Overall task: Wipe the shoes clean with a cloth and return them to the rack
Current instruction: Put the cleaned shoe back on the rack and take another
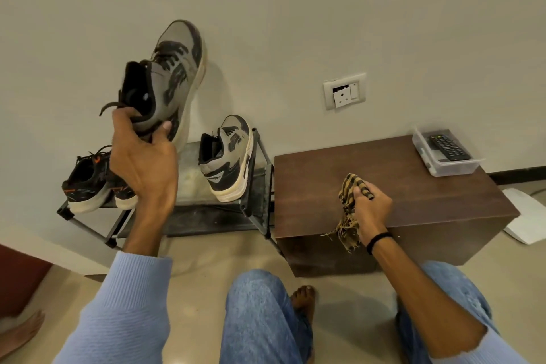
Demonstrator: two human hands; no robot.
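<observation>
One grey sneaker [171, 74] hangs from the left hand [141, 165], fingers hooked round its heel collar for wiping; the right hand [372, 210] clutches the striped cloth [351, 195] on the wooden cabinet [428, 201].

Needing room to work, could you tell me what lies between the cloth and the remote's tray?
Only bare cabinet top, seen in the head view, lies between the cloth and the tray.

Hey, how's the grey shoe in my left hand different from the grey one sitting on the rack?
The held shoe is lifted, gripped at the heel by the left hand, toe pointing up; the rack shoe rests flat on its sole on the rack, untouched. Both are grey and black with cream soles.
</observation>
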